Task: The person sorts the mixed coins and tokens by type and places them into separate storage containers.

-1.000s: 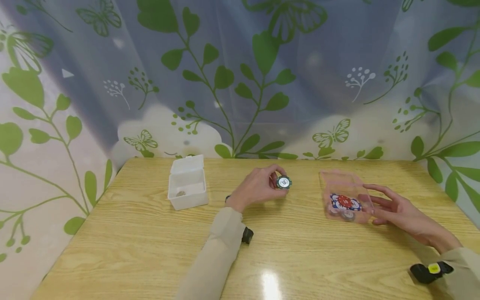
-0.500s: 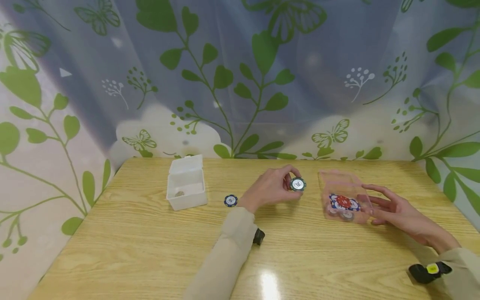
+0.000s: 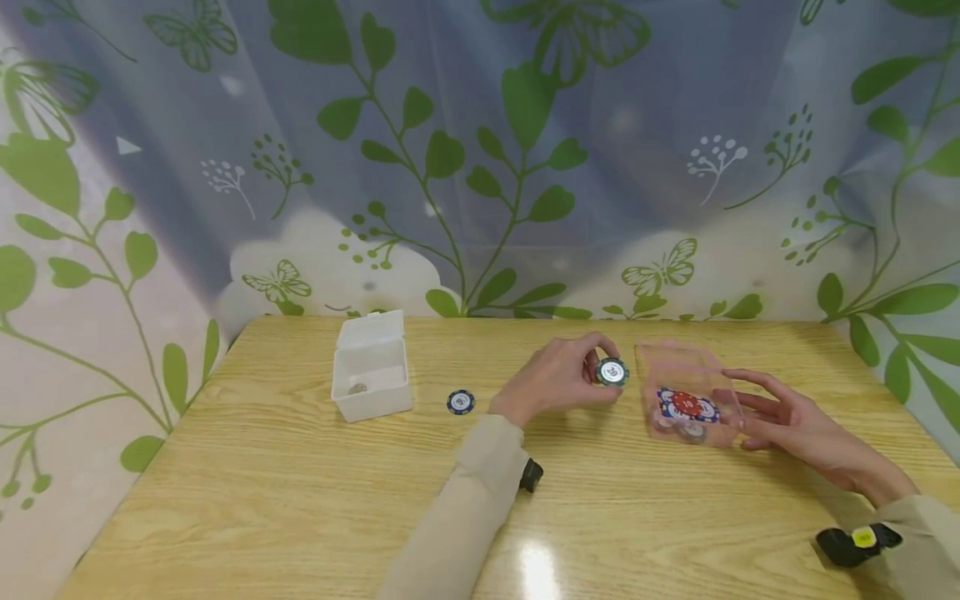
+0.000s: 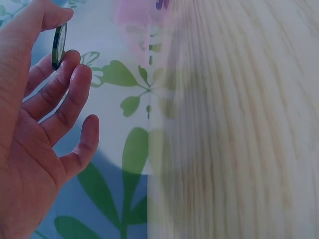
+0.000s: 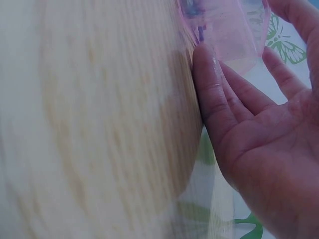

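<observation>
My left hand [image 3: 558, 375] pinches a green-edged poker chip [image 3: 612, 372] marked 20 between thumb and fingers, held up above the table. The left wrist view shows this chip edge-on at the fingertips, the other fingers loosely bent. A see-through pink box [image 3: 678, 354] stands just to the right of that chip. Several poker chips lie inside it, a red chip [image 3: 688, 405] marked 10 on top of blue ones. My right hand [image 3: 798, 425] touches the pink box's right side with loosely extended fingers.
On the left of the wooden table [image 3: 300, 500] stands an open white box [image 3: 375, 398] with a small round greyish piece [image 3: 357, 388] in it. A blue poker chip [image 3: 461, 402] lies flat between that box and my left hand. A patterned curtain [image 3: 480, 167] hangs behind.
My left hand has moved right with the green-edged poker chip, closer to the pink box. The blue chip on the table, mostly hidden before, now shows. My right hand stays by the box.
</observation>
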`<control>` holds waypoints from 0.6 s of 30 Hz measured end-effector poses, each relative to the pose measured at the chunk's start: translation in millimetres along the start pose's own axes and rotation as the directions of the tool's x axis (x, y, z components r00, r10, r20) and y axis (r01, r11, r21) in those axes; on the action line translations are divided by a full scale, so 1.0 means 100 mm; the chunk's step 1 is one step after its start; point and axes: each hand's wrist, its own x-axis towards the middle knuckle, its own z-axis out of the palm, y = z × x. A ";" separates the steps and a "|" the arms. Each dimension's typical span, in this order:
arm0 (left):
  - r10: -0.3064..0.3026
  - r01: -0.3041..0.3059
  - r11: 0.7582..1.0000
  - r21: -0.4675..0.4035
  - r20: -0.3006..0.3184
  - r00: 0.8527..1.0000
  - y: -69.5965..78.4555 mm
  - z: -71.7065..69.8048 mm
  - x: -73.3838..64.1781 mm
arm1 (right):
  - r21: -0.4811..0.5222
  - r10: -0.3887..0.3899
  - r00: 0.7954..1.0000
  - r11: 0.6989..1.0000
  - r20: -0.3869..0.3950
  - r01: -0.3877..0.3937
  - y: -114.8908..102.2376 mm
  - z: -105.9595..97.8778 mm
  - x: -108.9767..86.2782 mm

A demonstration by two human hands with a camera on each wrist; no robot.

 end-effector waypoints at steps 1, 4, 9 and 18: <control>0.003 -0.003 1.000 0.004 -0.001 1.000 0.01 0.01 0.01 | 0.000 -0.005 1.000 1.000 0.006 0.005 0.00 0.00 0.00; 0.013 -0.013 1.000 -0.001 -0.002 1.000 0.04 0.03 0.03 | -0.005 0.000 1.000 1.000 -0.002 0.000 0.00 0.01 0.00; 0.033 -0.033 0.999 -0.008 0.009 0.999 0.09 0.05 0.06 | -0.022 0.007 1.000 1.000 -0.003 -0.007 -0.01 0.01 0.01; 0.032 -0.031 0.999 -0.013 0.043 0.999 0.17 0.12 0.13 | -0.035 0.021 1.000 0.999 -0.015 -0.022 0.00 0.01 0.01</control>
